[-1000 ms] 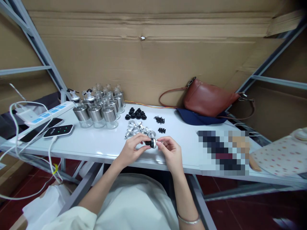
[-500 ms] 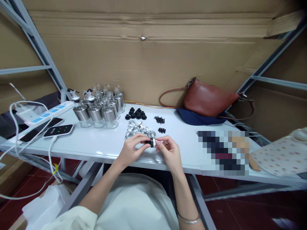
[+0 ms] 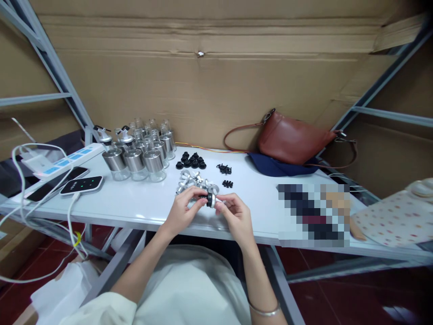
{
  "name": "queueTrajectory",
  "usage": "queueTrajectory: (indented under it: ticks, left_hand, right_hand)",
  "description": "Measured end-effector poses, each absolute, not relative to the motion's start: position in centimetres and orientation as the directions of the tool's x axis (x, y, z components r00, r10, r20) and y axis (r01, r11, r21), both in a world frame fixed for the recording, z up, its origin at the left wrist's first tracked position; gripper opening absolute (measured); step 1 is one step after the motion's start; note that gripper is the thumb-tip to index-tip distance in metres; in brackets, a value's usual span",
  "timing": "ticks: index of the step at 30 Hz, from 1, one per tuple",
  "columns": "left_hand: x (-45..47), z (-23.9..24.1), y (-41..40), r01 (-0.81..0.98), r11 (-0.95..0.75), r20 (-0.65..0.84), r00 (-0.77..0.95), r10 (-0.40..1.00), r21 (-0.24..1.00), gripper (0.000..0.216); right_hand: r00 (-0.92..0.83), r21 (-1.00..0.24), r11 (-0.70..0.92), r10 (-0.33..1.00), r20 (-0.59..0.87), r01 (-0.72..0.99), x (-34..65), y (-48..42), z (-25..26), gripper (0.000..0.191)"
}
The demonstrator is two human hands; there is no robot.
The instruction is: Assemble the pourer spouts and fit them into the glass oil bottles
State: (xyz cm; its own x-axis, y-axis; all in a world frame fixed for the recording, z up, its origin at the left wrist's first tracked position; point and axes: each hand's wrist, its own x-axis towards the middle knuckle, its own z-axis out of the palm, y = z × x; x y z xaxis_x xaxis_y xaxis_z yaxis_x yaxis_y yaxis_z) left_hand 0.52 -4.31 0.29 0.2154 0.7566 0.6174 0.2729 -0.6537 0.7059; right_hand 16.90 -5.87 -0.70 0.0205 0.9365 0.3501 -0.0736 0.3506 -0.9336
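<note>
Between my hands, just above the table (image 3: 142,205), is a bottle pourer (image 3: 211,200) with a black stopper and a silver collar. The fingers of my left hand (image 3: 182,207) are closed round its black end. My right hand (image 3: 237,214) pinches its silver spout side, whose tip is partly hidden by the fingers. Right behind lie several loose silver spout pieces (image 3: 189,178). Farther back is a group of black stoppers (image 3: 191,161). Small black clip-like parts (image 3: 224,169) and short black caps (image 3: 228,184) lie to their right.
Several glass bottles with metal sleeves (image 3: 154,161) stand at the back left, two with pourers fitted. A power strip (image 3: 71,161) and phone-like devices (image 3: 82,184) with white cables lie at the left. A brown handbag (image 3: 294,140) rests on dark blue cloth (image 3: 277,167) at the right.
Both hands have moved slightly left together with the bottle pourer. The grip on each side stays closed. Everything on the table is as before.
</note>
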Motion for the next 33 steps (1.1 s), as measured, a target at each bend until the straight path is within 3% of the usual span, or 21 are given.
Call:
queueTrajectory:
  ticks: [5, 11, 14, 19, 22, 25, 29, 33]
  left_hand:
    - [0.63, 0.56, -4.36, 0.27, -0.79, 0.735, 0.294, 0.612, 0.55, 0.01]
    - [0.64, 0.47, -4.12, 0.275, -0.85, 0.774, 0.354, 0.524, 0.45, 0.013]
    - [0.68, 0.32, -4.05, 0.291, -0.824, 0.748, 0.349, 0.565, 0.487, 0.01]
    - [0.73, 0.25, -3.94, 0.375, -0.612, 0.593, 0.178, 0.785, 0.697, 0.019]
    - [0.66, 0.34, -3.98, 0.371, -0.518, 0.484, 0.188, 0.855, 0.771, 0.024]
    - [0.56, 0.46, -4.15, 0.335, -0.531, 0.477, 0.234, 0.847, 0.779, 0.022]
    - [0.52, 0.48, -4.31, 0.268, -0.627, 0.589, 0.215, 0.779, 0.732, 0.015]
    - [0.65, 0.35, -4.22, 0.218, -0.705, 0.667, 0.231, 0.709, 0.674, 0.014]
  right_hand:
    - [0.032, -0.969, 0.224, 0.975, 0.222, -0.103, 17.05, -5.59, -0.19, 0.028]
    - [-0.032, -0.994, 0.104, 0.994, 0.104, 0.013, 17.06, -5.0, -0.39, 0.037]
    - [-0.008, -0.981, 0.188, 0.982, 0.188, -0.053, 17.07, -4.95, -0.52, 0.03]
    - [0.004, -0.895, 0.441, 0.897, 0.442, -0.073, 17.03, -5.32, -0.67, 0.006]
    - [-0.013, -0.838, 0.546, 0.838, 0.546, -0.001, 17.12, -5.58, -0.62, 0.013]
    - [0.023, -0.829, 0.559, 0.829, 0.559, 0.015, 17.24, -5.67, -0.65, 0.016]
    - [0.092, -0.862, 0.507, 0.858, 0.505, -0.004, 17.14, -5.62, -0.71, 0.004]
    - [0.13, -0.926, 0.378, 0.919, 0.372, -0.021, 16.9, -5.67, -0.4, 0.016]
